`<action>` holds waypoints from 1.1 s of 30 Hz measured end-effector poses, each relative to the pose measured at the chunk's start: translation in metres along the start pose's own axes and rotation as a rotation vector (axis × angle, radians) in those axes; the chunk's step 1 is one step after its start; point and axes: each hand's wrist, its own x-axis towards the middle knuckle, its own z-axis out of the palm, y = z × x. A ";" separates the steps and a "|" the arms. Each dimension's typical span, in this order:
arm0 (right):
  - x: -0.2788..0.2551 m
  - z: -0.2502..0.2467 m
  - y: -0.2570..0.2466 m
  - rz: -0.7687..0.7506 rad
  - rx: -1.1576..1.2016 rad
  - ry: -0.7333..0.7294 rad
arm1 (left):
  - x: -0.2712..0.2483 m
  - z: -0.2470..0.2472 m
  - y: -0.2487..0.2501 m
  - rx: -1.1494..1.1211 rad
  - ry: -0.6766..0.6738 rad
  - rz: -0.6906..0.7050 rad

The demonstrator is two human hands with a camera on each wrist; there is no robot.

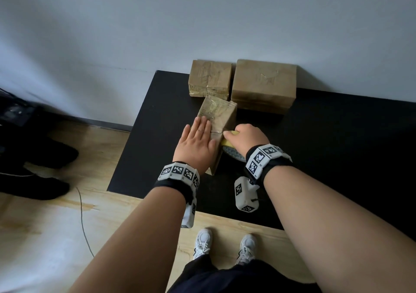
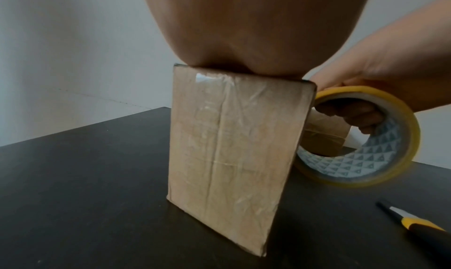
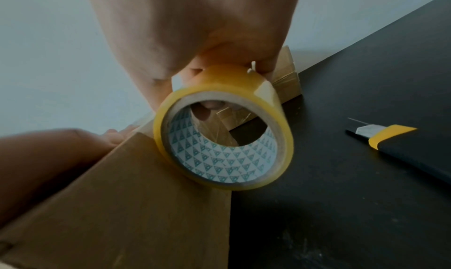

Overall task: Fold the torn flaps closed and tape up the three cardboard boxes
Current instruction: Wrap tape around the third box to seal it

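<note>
Head view. Left hand (image 1: 196,143) lies flat, fingers straight and together, palm pressing the top face of the small brown cardboard box (image 1: 221,121) standing on the black table (image 1: 337,148). Just to the right of that palm, the right hand (image 1: 246,136) curls over a yellow-rimmed roll of clear packing tape (image 1: 229,147), held against the box's right side face. Beyond both hands, against the wall, sit two more brown boxes, one smaller (image 1: 210,78) and one wider (image 1: 263,85), both with glossy tape showing on top.

Left wrist view. Heel of the palm bears on the top edge of the box; its near face (image 2: 234,153) is already skinned in wrinkled clear tape. The roll (image 2: 361,138) is beside the box's right edge, right fingers (image 2: 351,117) hooked through its core. A yellow-and-black utility knife (image 2: 415,227) lies on the table, apart from both hands.

Right wrist view. Thumb over the roll's outer face (image 3: 224,142), fingertips inside the core: a firm pinch. Roll touches the box wall (image 3: 146,196).

Handling, as judged: box looks light and hollow, likely to slide or tip under tape pull, so the flat downward press suits it. Taped faces are slick; grip bare cardboard edges. Walls would probably dent if squeezed.
</note>
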 end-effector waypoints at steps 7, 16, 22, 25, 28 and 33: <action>0.000 -0.001 0.001 0.008 -0.012 -0.018 | 0.001 -0.009 0.008 -0.009 0.086 0.032; 0.001 -0.003 -0.003 0.011 -0.014 -0.043 | 0.005 0.000 0.003 0.019 -0.022 0.068; 0.000 -0.005 0.003 -0.004 0.008 -0.046 | -0.004 -0.001 0.006 -0.068 0.153 0.022; -0.001 -0.005 0.002 0.007 0.005 -0.043 | -0.011 0.006 0.006 -0.028 0.107 -0.006; -0.002 -0.004 -0.002 0.018 -0.008 -0.035 | -0.009 0.010 0.001 -0.003 0.038 -0.003; -0.003 -0.005 -0.004 0.012 -0.007 -0.039 | -0.009 0.008 0.002 0.052 0.052 -0.007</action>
